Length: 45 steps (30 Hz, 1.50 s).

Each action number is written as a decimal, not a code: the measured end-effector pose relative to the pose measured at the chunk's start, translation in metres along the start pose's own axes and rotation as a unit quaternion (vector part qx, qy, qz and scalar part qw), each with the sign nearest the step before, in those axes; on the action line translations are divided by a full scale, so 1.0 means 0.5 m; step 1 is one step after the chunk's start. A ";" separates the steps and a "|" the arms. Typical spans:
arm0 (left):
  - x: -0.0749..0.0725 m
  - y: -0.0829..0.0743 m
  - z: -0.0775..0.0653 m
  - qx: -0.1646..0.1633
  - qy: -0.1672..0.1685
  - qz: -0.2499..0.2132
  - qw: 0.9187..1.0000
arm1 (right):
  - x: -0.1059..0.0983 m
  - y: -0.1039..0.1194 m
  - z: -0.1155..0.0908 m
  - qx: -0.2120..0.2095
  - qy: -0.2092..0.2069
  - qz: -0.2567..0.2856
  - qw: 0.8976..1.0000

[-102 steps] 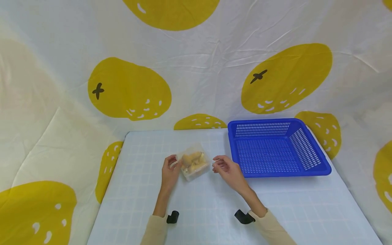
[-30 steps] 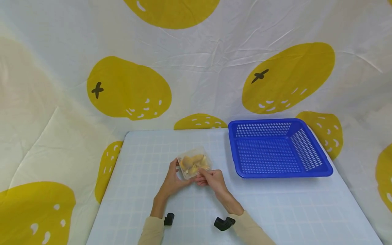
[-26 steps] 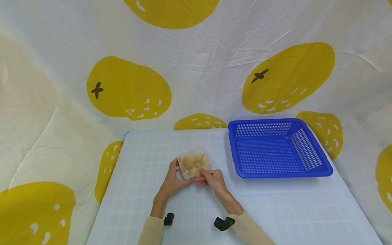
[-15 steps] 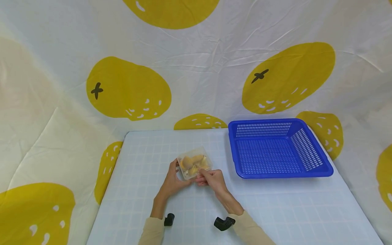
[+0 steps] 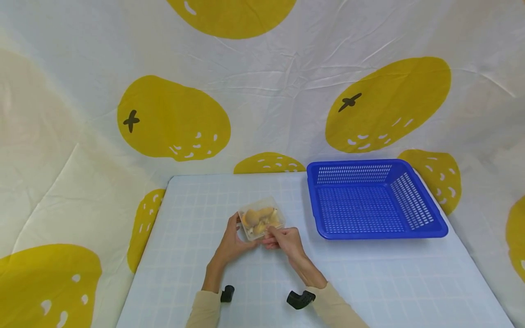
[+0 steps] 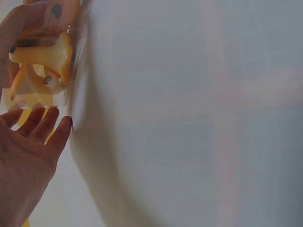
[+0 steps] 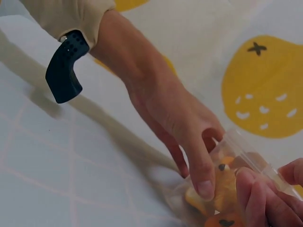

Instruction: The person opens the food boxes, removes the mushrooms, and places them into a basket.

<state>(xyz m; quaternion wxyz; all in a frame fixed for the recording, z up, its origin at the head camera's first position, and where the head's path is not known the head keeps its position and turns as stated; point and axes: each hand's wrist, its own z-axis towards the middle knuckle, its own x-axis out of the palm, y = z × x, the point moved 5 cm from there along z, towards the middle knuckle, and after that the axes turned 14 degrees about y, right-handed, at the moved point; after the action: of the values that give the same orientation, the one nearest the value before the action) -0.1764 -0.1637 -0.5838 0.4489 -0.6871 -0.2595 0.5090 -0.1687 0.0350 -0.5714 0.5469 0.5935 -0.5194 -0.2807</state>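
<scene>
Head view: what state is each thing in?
Clear plastic box: held, closure unclear
Orange-yellow mushroom-shaped pieces: inside the box
Blue rectangular plastic basket: upright, open-topped
Left hand: gripping the box
Right hand: pinching the box
Pale checked tablecloth: spread flat
Yellow-printed white cloth backdrop: hanging, creased

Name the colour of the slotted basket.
The basket is blue; the head view shows it best.
</scene>
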 end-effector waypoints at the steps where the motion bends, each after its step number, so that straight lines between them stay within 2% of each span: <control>1: 0.000 -0.001 0.000 0.001 0.000 0.000 1.000 | 0.000 0.000 -0.001 -0.001 -0.001 0.000 1.000; 6: 0.001 -0.003 0.002 -0.004 0.005 0.001 1.000 | -0.001 0.002 -0.001 0.001 -0.009 -0.002 1.000; 13: 0.000 -0.001 0.000 0.000 0.001 0.001 1.000 | 0.008 0.037 -0.005 -0.025 -0.007 -0.016 1.000; 17: -0.001 0.003 -0.002 0.002 -0.001 -0.004 1.000 | 0.008 0.047 -0.006 -0.031 0.011 -0.043 0.999; 19: 0.000 0.005 -0.003 0.001 -0.002 -0.006 1.000 | 0.004 0.052 -0.005 -0.050 0.014 -0.063 0.997; 21: 0.001 0.006 -0.004 -0.002 -0.001 -0.006 1.000 | -0.002 0.059 -0.004 -0.067 0.008 -0.080 0.994; 26: 0.004 0.007 -0.007 -0.013 0.004 -0.006 1.000 | -0.023 0.076 -0.002 -0.101 -0.040 -0.098 0.989; 30: 0.003 0.005 -0.006 -0.015 0.013 -0.010 1.000 | -0.037 0.092 0.000 -0.133 -0.059 -0.130 0.981; 33: 0.002 0.003 -0.008 -0.025 0.027 -0.010 0.999 | -0.044 0.104 0.003 -0.166 -0.046 -0.176 0.969; 36: -0.001 0.002 -0.012 -0.042 0.046 -0.015 0.998 | -0.048 0.112 0.004 -0.193 -0.021 -0.200 0.960; 40: -0.006 -0.002 -0.015 -0.047 0.072 -0.045 0.995 | -0.053 0.117 0.003 -0.195 0.000 -0.193 0.962; 42: -0.011 -0.005 -0.015 -0.034 0.067 -0.071 0.995 | -0.053 0.118 0.004 -0.192 0.005 -0.188 0.963; 45: -0.023 -0.013 -0.012 -0.016 0.019 -0.100 0.995 | -0.049 0.123 0.003 -0.190 0.008 -0.182 0.965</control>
<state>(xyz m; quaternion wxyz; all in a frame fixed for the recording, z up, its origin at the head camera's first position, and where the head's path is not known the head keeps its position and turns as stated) -0.1740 -0.1721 -0.5720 0.4914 -0.6740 -0.3270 0.4442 -0.1966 0.0653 -0.5196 0.5938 0.5655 -0.3351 -0.4640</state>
